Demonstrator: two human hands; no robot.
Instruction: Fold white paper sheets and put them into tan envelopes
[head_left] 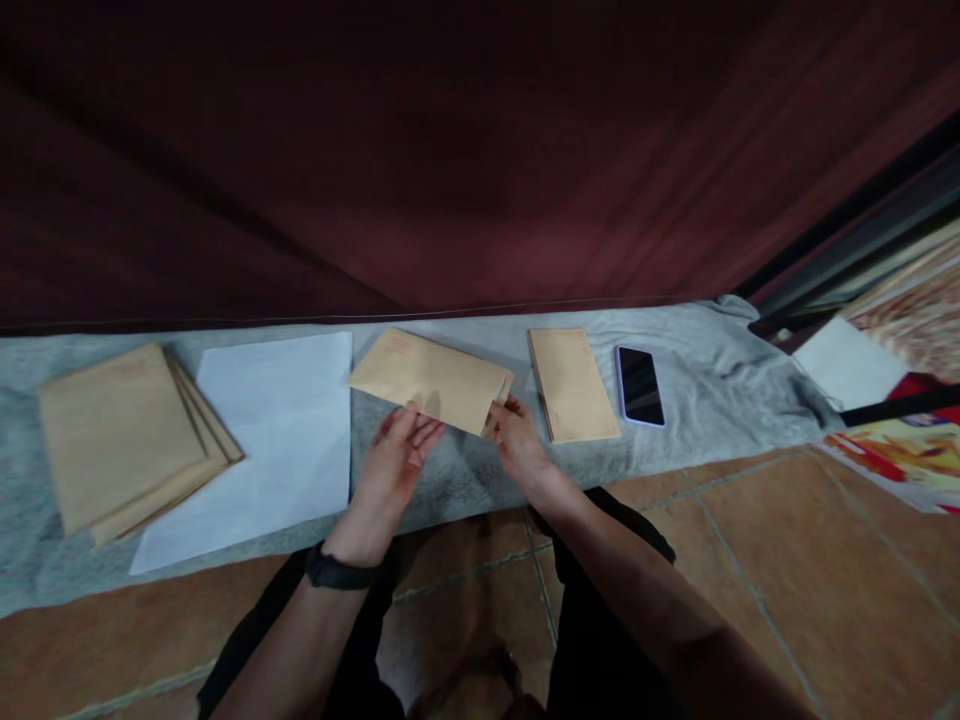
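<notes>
A brown paper envelope (431, 380) is held just above a grey cloth (465, 480) spread on the floor. My left hand (396, 458) grips its near long edge, fingers underneath and thumb on top. My right hand (516, 440) pinches its right end by the flap. A black watch sits on my left wrist. To the left lies a stack of white paper sheets (262, 440), and beyond it a pile of brown envelopes (124, 435). To the right rests a small stack of brown envelopes (572, 384), then a dark phone (640, 386).
A dark red curtain (450, 160) hangs behind the cloth. Orange floor tiles (750, 540) run in front. At the far right lie a white sheet (847, 365) and colourful printed paper (900, 455) by a dark door frame. My dark-trousered legs are below.
</notes>
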